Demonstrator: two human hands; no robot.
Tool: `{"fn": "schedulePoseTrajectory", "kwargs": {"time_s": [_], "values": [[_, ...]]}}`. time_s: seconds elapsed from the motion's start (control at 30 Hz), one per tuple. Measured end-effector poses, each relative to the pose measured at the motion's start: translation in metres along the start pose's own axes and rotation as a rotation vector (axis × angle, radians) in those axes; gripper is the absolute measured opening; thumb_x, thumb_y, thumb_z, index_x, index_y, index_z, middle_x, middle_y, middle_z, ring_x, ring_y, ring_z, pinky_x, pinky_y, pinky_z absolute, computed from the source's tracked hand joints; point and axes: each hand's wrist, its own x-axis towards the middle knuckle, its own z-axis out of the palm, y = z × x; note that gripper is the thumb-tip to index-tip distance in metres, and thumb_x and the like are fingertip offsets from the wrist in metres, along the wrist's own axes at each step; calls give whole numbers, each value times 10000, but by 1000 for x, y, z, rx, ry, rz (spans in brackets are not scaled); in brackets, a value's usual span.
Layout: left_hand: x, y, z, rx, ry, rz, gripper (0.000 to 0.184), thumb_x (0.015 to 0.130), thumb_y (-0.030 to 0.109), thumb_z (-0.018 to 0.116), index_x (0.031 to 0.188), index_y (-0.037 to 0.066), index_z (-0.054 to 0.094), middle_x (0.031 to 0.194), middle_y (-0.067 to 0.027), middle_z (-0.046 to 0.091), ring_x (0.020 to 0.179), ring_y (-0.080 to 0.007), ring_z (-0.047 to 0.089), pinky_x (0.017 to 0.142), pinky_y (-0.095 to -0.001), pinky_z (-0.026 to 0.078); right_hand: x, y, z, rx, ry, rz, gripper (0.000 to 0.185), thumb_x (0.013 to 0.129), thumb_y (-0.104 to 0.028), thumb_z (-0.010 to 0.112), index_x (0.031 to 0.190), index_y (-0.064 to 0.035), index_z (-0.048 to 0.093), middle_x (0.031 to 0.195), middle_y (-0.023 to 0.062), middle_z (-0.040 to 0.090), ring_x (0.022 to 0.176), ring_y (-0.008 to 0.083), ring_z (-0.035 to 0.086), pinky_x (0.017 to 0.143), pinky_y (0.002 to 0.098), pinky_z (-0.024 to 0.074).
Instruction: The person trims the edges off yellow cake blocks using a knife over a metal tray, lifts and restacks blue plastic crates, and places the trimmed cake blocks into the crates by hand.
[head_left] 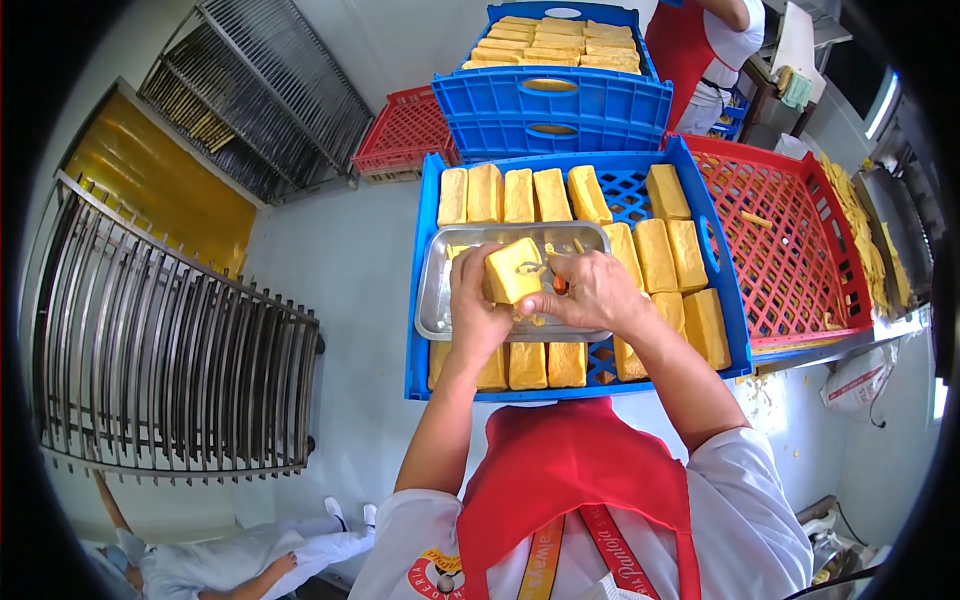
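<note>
In the head view, the left hand (478, 300) is clamping a yellow rectangular block (513, 272), its fingers wrapping the block's left side while the block is tilting with one end facing up. The fingers of the right hand (592, 290) are closing around a small metal-tipped tool (533, 268), with an orange part showing beneath them. The right thumb is pressing against the lower right edge of the block, so the block is sitting between the two hands, and the tool's metal tip is lying over its upper end face.

Below the hands, a shallow silver metal tray (432, 290) is holding yellow scraps (458, 251). This tray is resting over a blue plastic crate (424, 200), where more yellow blocks (655, 256) are lying in rows on the far, right and near sides.

Farther out, blue plastic crates (500, 105) are standing stacked on the far side, the top one carrying blocks. A red lattice crate (790, 270) is sitting on the right, and a person in a red apron (682, 50) is standing at far right. On the left, a slatted metal rack (180, 350) is standing.
</note>
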Motion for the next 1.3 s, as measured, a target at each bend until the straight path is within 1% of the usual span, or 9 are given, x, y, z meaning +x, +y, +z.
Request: {"fn": "schedulePoseTrajectory", "kwargs": {"time_s": [0.1, 0.27, 0.43, 0.53, 0.6, 0.77, 0.9, 1.23, 1.3], "values": [[0, 6, 5, 2, 55, -59, 641, 666, -47, 766, 1245, 84, 524, 1162, -143, 523, 1126, -350, 530, 959, -423, 461, 2, -1, 3, 67, -92, 71, 779, 759, -775, 601, 747, 4, 625, 618, 224, 622, 667, 406, 664, 661, 498, 523], [-6, 8, 17, 140, 216, -12, 644, 691, 53, 803, 1249, 52, 483, 1151, -157, 517, 1097, -369, 503, 938, -454, 437, 2, -18, -4, 99, 99, 138, 819, 786, -768, 583, 690, 44, 625, 644, 260, 620, 685, 423, 669, 668, 498, 525], [-7, 5, 20, 233, 277, 71, 639, 704, 106, 813, 1233, 36, 463, 1139, -176, 515, 1070, -380, 479, 930, -477, 400, 2, -22, 12, 214, 66, 215, 843, 767, -777, 603, 702, 63, 641, 666, 271, 633, 707, 423, 678, 664, 491, 530], [-6, 3, 17, 246, 288, 84, 641, 698, 92, 804, 1243, 57, 470, 1140, -171, 510, 1072, -381, 479, 939, -494, 381, 4, -18, 15, 342, -34, 252, 843, 755, -779, 617, 720, 63, 651, 666, 267, 639, 710, 416, 681, 661, 486, 533], [-4, -2, 8, 450, 285, 129, 644, 675, 54, 776, 1251, 117, 496, 1115, -137, 490, 1066, -368, 478, 946, -504, 370, 4, -16, 13, 394, -104, 282, 841, 755, -777, 621, 724, 63, 654, 663, 265, 640, 708, 412, 682, 661, 482, 534], [0, -12, -13, 675, 237, 325, 598, 653, 35, 732, 1197, 214, 561, 1077, -94, 446, 1067, -328, 466, 964, -510, 359, 10, -14, -6, 136, 25, 218, 879, 650, -812, 683, 778, 57, 670, 698, 261, 654, 745, 393, 694, 699, 464, 543], [1, -7, -14, 725, 200, 430, 520, 679, 48, 706, 1145, 249, 595, 1077, -81, 428, 1068, -311, 459, 979, -523, 354, 15, -13, -4, 95, -24, 242, 917, 589, -837, 702, 795, 56, 671, 727, 263, 665, 760, 390, 696, 710, 466, 543], [6, -13, -11, 724, 138, 421, 468, 732, 71, 684, 1167, 222, 601, 1069, -90, 444, 1049, -318, 473, 953, -502, 358, 14, -14, 10, 256, -174, 293, 830, 774, -772, 603, 691, 52, 658, 689, 242, 659, 756, 394, 687, 703, 496, 526], [7, -10, -11, 711, 117, 390, 553, 698, 11, 700, 1196, 221, 584, 1069, -104, 462, 1046, -354, 483, 947, -492, 377, 15, -14, 7, 281, -168, 274, 830, 794, -759, 595, 667, 59, 649, 673, 235, 654, 746, 382, 685, 697, 491, 525]]}}
